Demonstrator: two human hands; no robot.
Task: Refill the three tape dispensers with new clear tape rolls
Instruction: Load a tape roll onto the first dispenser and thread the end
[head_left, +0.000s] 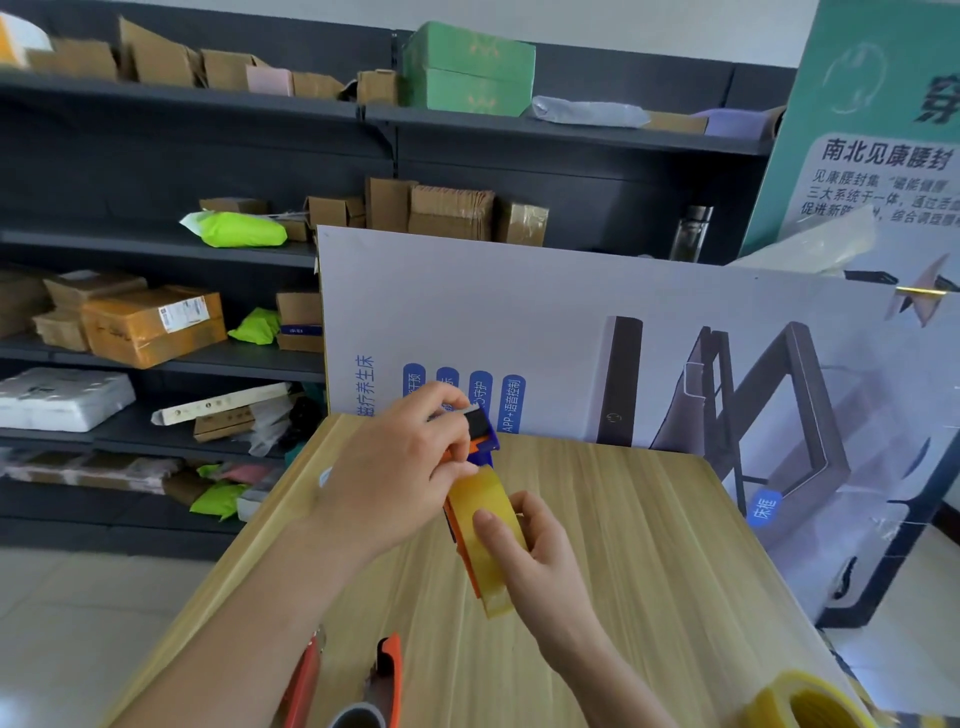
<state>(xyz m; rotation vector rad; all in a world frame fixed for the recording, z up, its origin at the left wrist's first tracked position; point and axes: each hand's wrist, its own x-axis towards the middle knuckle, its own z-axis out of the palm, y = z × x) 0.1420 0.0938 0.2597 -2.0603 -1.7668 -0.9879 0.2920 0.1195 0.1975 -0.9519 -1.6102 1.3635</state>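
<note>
Above the wooden table (649, 545) I hold an orange and blue tape dispenser (485, 441) with a yellowish clear tape roll (480, 525) seated in it. My right hand (540, 561) grips the roll and the dispenser's body from below and the right. My left hand (400, 467) pinches the tape end at the dispenser's blue head. Two more orange dispensers (387, 675) (304, 680) lie at the table's near edge, partly hidden by my left forearm. A spare tape roll (810, 701) sits at the near right corner.
A large printed poster board (649, 332) stands upright along the table's far edge. Dark shelves (156, 249) with cardboard boxes and green packets fill the wall behind and to the left. A green sign (878, 130) leans at the right.
</note>
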